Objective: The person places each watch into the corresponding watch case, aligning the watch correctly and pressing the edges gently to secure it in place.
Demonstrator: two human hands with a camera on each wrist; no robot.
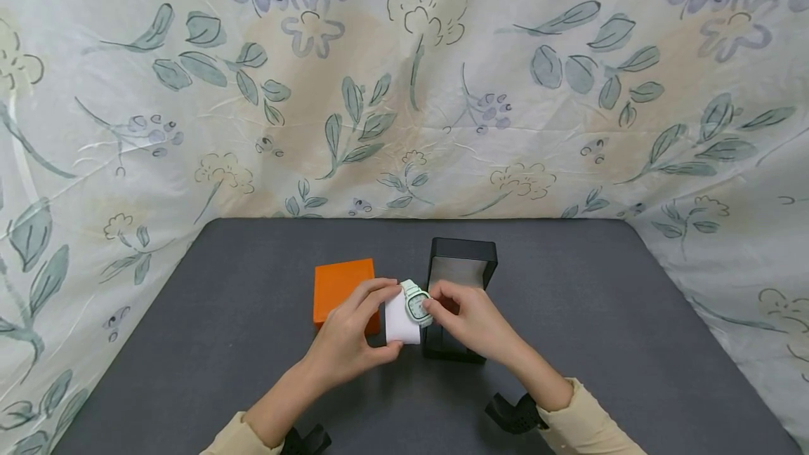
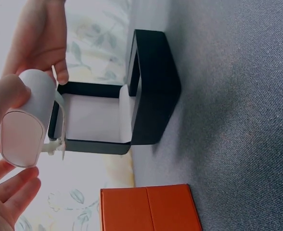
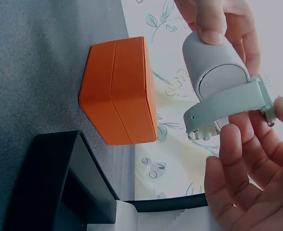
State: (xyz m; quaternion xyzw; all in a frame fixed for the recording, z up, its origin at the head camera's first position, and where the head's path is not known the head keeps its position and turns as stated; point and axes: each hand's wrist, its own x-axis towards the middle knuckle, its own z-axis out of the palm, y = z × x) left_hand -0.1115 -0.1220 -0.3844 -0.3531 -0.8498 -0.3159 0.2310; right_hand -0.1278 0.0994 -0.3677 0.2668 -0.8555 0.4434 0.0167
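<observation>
Evidently, a Close Fit Under Way

The background is filled by a flowered cloth (image 1: 404, 90), before which a dark grey desk (image 1: 569, 286) is seen. On the desk, a black box (image 2: 158, 91) is stood with its lid (image 1: 464, 249) raised and its pale lining (image 2: 91, 118) exposed. To its left, and apart from it, an orange box (image 1: 343, 288) is kept closed.

Both hands are occupied above the desk. By the left hand (image 1: 350, 328), a white cushion (image 1: 400, 318) is gripped between thumb and fingers; by the right hand (image 1: 468, 314), a pale green watch (image 1: 417, 304) is pinched. The watch is held at the cushion's right end, just beside the black box. Its strap (image 3: 223, 106) is formed into a loop, but how far the cushion is encircled cannot be told.

The step in hand is judged to be the fitting of the watch onto the cushion, or its removal; which is meant cannot be told. For the next move, a steady cushion and an evenly guided strap would seem to be called for.

In all, one desk, two boxes, two hands, one cushion and one watch are counted.
</observation>
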